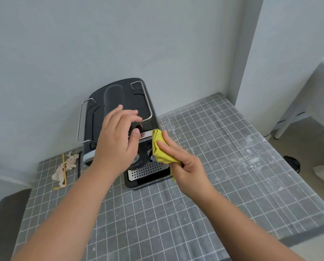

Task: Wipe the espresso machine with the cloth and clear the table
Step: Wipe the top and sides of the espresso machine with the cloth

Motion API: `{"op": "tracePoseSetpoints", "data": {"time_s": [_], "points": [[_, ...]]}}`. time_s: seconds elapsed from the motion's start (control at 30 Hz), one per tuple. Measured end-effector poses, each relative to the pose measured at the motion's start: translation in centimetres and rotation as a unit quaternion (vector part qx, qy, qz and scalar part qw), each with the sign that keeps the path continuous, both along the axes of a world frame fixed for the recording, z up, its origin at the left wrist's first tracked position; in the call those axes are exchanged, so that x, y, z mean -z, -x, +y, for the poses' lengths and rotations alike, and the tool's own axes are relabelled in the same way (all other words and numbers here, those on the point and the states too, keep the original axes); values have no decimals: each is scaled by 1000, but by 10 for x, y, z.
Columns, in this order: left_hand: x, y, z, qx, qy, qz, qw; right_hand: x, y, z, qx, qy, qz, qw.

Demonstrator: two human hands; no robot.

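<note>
hands, two of them, work on one black espresso machine (119,102) standing at 12 o'clock on a table (223,147) covered in a grey cloth printed with a white grid. the left hand (118,140) rests on the machine's glossy top near its front edge, fingers loosely curled and partly spread, thumb lying by the chrome trim band; it clamps nothing. the right hand (183,166) is closed around one yellow cloth (160,146), bunched into a soft wad, fingers folded over it, and presses it against the machine's front right corner, above the controls. two bent wire rails (82,121) of bright metal run along the left and right sides of the rounded top. one perforated steel drip tray (148,169) shows at the machine's base, between the two wrists. at 9 o'clock from the machine, just beside it on the table, lies one crumpled pale paper scrap (63,170) crossed by thin yellow sticks (64,166); their exact number cannot be told. a plain pale wall (82,44) stands behind.
</note>
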State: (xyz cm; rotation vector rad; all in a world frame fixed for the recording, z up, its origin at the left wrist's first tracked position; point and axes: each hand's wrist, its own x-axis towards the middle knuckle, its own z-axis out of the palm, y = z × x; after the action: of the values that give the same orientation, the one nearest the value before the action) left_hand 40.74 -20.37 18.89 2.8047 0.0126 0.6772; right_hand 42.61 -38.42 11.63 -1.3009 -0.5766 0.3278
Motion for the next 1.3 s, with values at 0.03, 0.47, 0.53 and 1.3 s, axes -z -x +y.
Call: {"op": "tracePoseSetpoints", "data": {"time_s": [0.03,0.47,0.53,1.3], "points": [[0,6,-2,4,11,-4,1000,-4,5,-6,-17,-8,15,1000],[-1,108,-53,13,709,-7,706,-104,39,41,-104,-33,220,969],[-5,114,-41,-15,742,-44,669,-113,43,61,-85,78,55,992],[13,55,77,-290,561,-139,763,-81,-77,64,166,419,-181,874]]}}
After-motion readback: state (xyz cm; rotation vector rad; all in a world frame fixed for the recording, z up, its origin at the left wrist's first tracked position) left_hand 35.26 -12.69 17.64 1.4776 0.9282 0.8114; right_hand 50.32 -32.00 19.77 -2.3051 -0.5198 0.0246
